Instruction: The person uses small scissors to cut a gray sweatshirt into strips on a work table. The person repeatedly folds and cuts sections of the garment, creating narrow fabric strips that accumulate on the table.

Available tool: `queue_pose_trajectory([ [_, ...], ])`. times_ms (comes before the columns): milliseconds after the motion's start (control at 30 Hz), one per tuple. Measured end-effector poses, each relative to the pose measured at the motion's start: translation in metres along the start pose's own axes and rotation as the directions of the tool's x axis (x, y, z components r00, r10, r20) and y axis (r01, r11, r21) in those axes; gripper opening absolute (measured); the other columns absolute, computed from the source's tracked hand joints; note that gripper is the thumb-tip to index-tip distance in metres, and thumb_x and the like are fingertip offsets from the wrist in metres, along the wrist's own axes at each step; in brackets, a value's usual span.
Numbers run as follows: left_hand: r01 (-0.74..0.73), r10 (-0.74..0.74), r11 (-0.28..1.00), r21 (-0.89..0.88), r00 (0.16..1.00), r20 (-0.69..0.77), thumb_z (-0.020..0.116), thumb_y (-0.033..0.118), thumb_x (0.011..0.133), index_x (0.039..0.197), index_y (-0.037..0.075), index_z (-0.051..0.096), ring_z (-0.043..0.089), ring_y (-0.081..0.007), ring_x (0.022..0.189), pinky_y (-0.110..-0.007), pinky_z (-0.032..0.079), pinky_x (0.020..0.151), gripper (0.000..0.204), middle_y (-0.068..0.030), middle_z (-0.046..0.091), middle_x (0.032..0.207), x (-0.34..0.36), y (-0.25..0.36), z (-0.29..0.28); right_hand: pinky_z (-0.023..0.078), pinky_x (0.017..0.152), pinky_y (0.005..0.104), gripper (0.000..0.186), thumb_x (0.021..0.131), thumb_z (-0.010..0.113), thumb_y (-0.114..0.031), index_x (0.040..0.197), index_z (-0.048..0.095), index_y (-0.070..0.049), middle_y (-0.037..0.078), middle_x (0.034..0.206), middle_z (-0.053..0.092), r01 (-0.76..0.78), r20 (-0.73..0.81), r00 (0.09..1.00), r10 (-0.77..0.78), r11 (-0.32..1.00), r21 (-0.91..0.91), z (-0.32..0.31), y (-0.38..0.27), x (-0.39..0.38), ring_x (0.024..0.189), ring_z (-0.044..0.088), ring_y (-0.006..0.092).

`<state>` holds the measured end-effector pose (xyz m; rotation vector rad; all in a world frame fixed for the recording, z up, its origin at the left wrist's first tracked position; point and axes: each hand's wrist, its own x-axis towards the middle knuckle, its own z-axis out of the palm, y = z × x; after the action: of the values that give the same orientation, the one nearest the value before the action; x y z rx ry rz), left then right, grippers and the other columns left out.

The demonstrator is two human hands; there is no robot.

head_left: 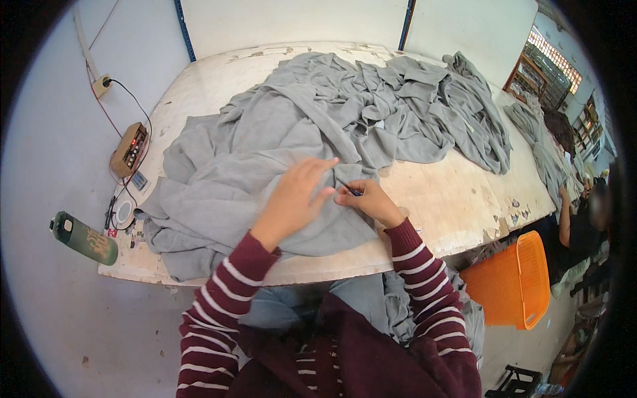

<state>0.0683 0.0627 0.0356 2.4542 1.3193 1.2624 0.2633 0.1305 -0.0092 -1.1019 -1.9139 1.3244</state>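
You are at a worn white worktable (pixel 464 199) with chipped, peeling edges, set against pale wall panels (pixel 292 20) divided by 2 blue uprights (pixel 184 30). The floor (pixel 60 318) is pale and scuffed. A wall socket (pixel 101 85) feeds a dark cable to a small wooden box (pixel 129 149) on the table's left edge. An orange plastic basket (pixel 514 282) stands at your right. Daylight enters through a barred window (pixel 554 60) at upper right.

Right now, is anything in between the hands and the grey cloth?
Nothing visible. The left hand lies flat on the grey cloth, and the right hand rests on it too, pinching a small dark tool whose tip meets the fabric between the hands.
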Motion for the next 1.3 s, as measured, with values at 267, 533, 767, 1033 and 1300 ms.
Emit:
queue_pose_trajectory([
  [267,0.335,-0.230,0.733,-0.592,0.941,0.247,0.062,0.022,0.090,0.113,0.003,0.056,0.051,-0.0134,0.088,-0.031,0.039,0.085,0.030,-0.0021,0.056,0.091,-0.009,-0.029,0.013,0.038,0.062,0.0180,0.024,0.079,0.075,-0.022,0.091,0.069,-0.001,-0.006,0.073,0.059,0.030,-0.034,0.999,-0.021,0.955,0.296,-0.014,-0.060,-0.016,0.067,0.049,0.0029],
  [533,0.354,-0.423,0.491,-0.796,0.896,0.138,0.062,0.017,0.091,0.081,0.004,0.055,0.039,-0.0009,0.067,-0.018,0.033,0.061,0.018,0.0076,0.047,0.072,-0.017,-0.019,0.009,0.044,0.073,0.0206,0.030,0.076,0.077,-0.014,0.100,0.067,0.002,0.003,0.091,0.066,0.444,-0.419,0.750,-0.512,0.859,-0.255,0.016,-0.073,-0.020,0.082,0.058,0.0076],
  [767,0.318,-0.485,0.543,-0.777,0.874,0.019,0.065,0.012,0.089,0.076,0.005,0.054,0.034,0.0005,0.060,-0.018,0.029,0.053,0.019,0.0097,0.044,0.065,-0.021,-0.016,0.010,0.048,0.058,0.0271,0.023,0.076,0.076,-0.021,0.092,0.069,-0.006,0.008,0.072,0.067,0.255,-0.352,0.849,-0.394,0.890,-0.379,0.025,-0.074,-0.065,0.061,0.064,0.0185],
  [1033,0.332,-0.483,0.593,-0.734,0.876,0.006,0.065,0.012,0.089,0.075,0.007,0.053,0.036,0.0007,0.061,-0.017,0.028,0.055,0.019,0.0093,0.046,0.067,-0.021,-0.014,0.007,0.050,0.056,0.0297,0.019,0.077,0.075,-0.020,0.086,0.068,-0.005,0.010,0.074,0.069,0.258,-0.394,0.764,-0.511,0.802,-0.539,0.034,-0.080,-0.060,0.065,0.068,0.0224],
  [1300,0.299,-0.493,0.574,-0.763,0.869,-0.031,0.066,0.011,0.088,0.071,0.004,0.053,0.032,0.0007,0.058,-0.018,0.025,0.051,0.022,0.0107,0.042,0.061,-0.022,-0.015,0.008,0.046,0.057,0.0239,0.021,0.077,0.076,-0.021,0.088,0.068,-0.004,0.006,0.075,0.069,0.225,-0.455,0.820,-0.347,0.927,-0.300,0.029,-0.069,-0.054,0.064,0.064,0.0131],
])
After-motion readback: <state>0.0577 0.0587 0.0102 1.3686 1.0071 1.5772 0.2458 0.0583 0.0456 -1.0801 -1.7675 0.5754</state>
